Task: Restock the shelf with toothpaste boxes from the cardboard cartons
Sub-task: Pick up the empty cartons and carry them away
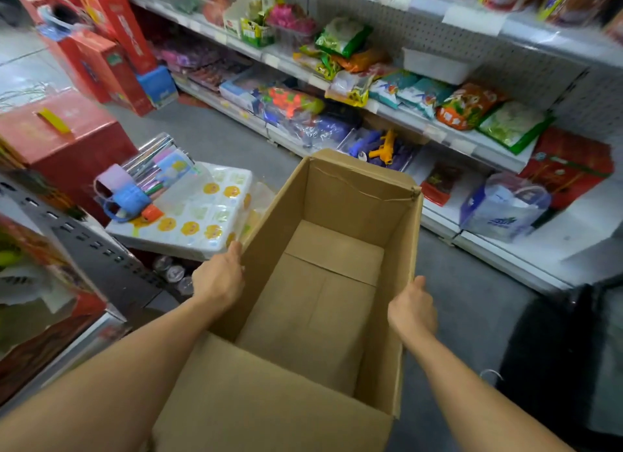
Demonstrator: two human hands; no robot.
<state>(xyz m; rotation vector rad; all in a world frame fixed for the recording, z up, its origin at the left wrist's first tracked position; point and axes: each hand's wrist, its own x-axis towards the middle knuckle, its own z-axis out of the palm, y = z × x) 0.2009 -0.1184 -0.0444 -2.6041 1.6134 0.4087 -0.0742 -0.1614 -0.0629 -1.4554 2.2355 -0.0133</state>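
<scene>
An open brown cardboard carton (pixel 340 195) is held in front of me over the aisle floor, its inside bare with only the bottom flaps showing. My left hand (pixel 219 278) grips the carton's left wall near the top edge. On the opposite side my right hand (pixel 412 308) grips the right wall, thumb up along the rim. A near flap of the carton folds toward me at the bottom of the view. No toothpaste boxes show anywhere in view.
White shelves (pixel 478 141) on the right carry snack bags, toy guns and a blue-white bag (pixel 502 209). To the left stand red gift boxes (pixel 60 141) and a white pack with yellow faces (pixel 202 212). A dark bin (pixel 553 350) sits lower right. Grey floor runs between.
</scene>
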